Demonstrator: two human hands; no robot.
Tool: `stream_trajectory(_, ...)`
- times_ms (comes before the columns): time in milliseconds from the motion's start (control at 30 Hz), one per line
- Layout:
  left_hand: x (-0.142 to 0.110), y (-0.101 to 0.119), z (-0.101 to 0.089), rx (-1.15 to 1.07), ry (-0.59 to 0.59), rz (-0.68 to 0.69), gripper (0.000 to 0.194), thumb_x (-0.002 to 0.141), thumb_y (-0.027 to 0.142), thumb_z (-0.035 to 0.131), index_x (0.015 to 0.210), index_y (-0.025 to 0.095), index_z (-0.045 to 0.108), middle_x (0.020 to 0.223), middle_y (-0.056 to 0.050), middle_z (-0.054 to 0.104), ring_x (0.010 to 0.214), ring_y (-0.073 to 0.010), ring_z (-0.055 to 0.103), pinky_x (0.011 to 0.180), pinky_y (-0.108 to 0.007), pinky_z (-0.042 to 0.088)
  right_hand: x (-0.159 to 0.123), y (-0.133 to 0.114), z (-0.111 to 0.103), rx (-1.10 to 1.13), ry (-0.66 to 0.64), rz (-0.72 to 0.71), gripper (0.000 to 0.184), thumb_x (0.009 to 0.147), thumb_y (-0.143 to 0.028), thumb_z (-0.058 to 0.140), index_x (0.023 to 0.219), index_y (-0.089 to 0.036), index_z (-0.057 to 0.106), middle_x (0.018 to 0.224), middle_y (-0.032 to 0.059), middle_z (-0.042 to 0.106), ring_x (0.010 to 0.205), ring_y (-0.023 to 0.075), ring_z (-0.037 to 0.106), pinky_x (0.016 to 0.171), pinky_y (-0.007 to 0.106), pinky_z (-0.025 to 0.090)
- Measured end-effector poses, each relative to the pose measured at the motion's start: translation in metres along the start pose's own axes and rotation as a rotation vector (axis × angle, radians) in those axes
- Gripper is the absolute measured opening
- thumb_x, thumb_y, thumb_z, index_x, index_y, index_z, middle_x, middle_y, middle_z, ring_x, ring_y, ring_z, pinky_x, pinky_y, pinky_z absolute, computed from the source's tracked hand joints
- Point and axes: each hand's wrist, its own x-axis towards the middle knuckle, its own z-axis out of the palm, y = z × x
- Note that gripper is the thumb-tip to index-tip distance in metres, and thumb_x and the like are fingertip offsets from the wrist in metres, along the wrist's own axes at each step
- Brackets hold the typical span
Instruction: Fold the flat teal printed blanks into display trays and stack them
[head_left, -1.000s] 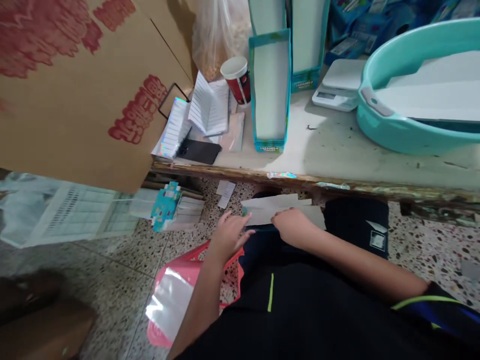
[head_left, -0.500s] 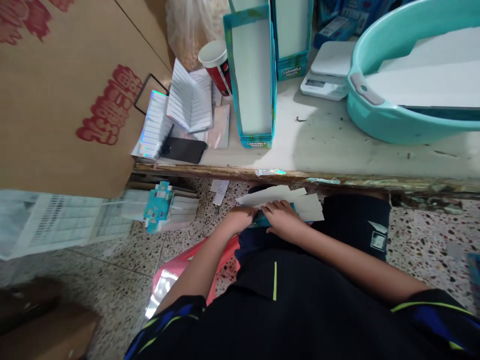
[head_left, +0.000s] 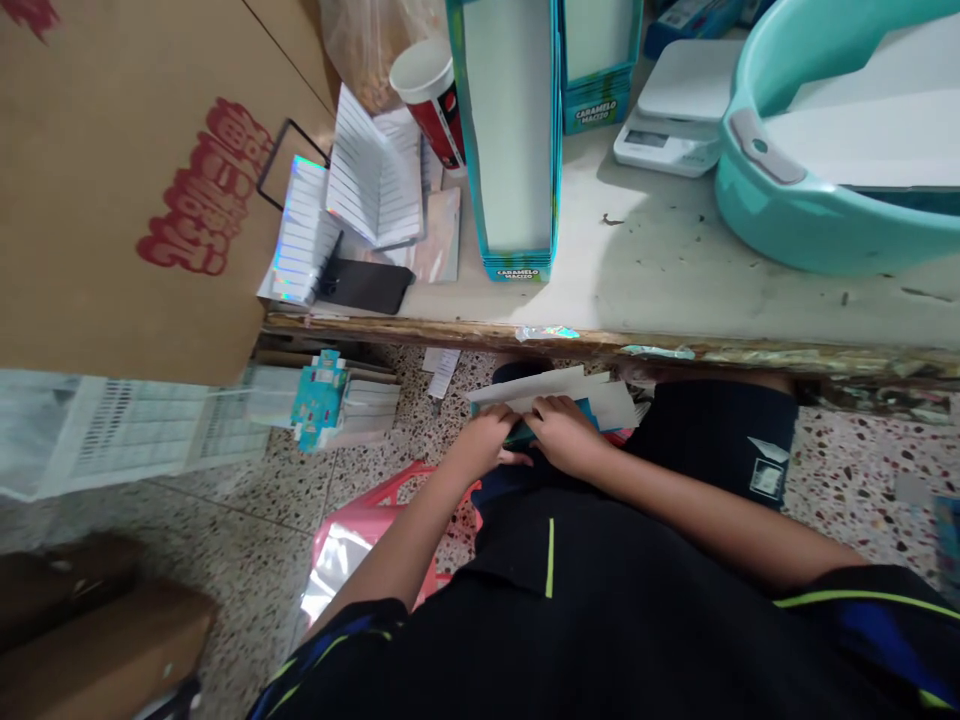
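Flat white and teal carton blanks (head_left: 570,392) lie on my lap, just below the table's worn front edge (head_left: 600,350). My left hand (head_left: 486,440) and my right hand (head_left: 564,432) rest side by side on the near end of these blanks, fingers curled and pinching them. On the table above stands an upright teal-edged carton (head_left: 514,140) marked "Caramelo Macizo", with a second one (head_left: 600,60) behind it.
A turquoise basin (head_left: 817,170) holding white sheets sits at the right, a white scale (head_left: 675,125) beside it. A cup (head_left: 431,95), notebooks (head_left: 352,200) and a black phone (head_left: 367,285) lie left. A big cardboard box (head_left: 127,180) fills the left. A pink basket (head_left: 360,540) sits on the floor.
My left hand has come in from the left and closed on the blanks beside my right hand. The view has shifted a little down and closer to the table.
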Motion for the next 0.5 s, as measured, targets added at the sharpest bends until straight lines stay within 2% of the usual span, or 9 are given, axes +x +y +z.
stream_trajectory(133,-0.004,-0.016,0.006,-0.005,-0.022,-0.013,0.048,0.095,0.05,0.064,0.124,0.012,0.067,0.115,-0.016,0.064,0.113,-0.0323,0.059,0.1,-0.049,0.053,0.007,0.002,0.008,-0.029,-0.005,-0.035,0.03,0.097,-0.024,0.063,0.123,-0.011,0.067,0.119,0.0174,0.065,0.113,0.0313,0.057,0.097,0.041,0.044)
stream_trajectory(200,-0.006,-0.024,0.009,-0.022,-0.015,-0.002,0.045,0.094,0.047,0.065,0.125,0.014,0.068,0.112,-0.015,0.064,0.113,-0.0329,0.057,0.101,-0.052,0.051,0.01,0.004,0.01,-0.018,0.003,-0.031,0.033,0.096,-0.029,0.066,0.125,-0.014,0.068,0.118,0.0165,0.066,0.115,0.0334,0.056,0.099,0.045,0.043)
stream_trajectory(367,-0.008,-0.036,0.011,-0.172,-0.001,-0.014,0.052,0.092,0.051,0.068,0.133,0.019,0.067,0.105,-0.012,0.062,0.107,-0.0291,0.056,0.096,-0.046,0.051,0.007,0.018,0.01,0.032,0.033,-0.008,0.054,0.09,-0.034,0.076,0.14,-0.017,0.062,0.131,0.0164,0.063,0.127,0.0355,0.052,0.114,0.052,0.033)
stream_trajectory(500,-0.003,-0.037,0.008,-0.275,-0.011,-0.094,0.049,0.09,0.05,0.07,0.132,0.023,0.069,0.106,-0.01,0.062,0.104,-0.0262,0.057,0.096,-0.04,0.048,0.004,0.034,0.012,0.106,-0.004,0.019,0.067,0.087,-0.036,0.079,0.148,-0.02,0.055,0.142,0.0158,0.058,0.132,0.0353,0.05,0.115,0.051,0.033)
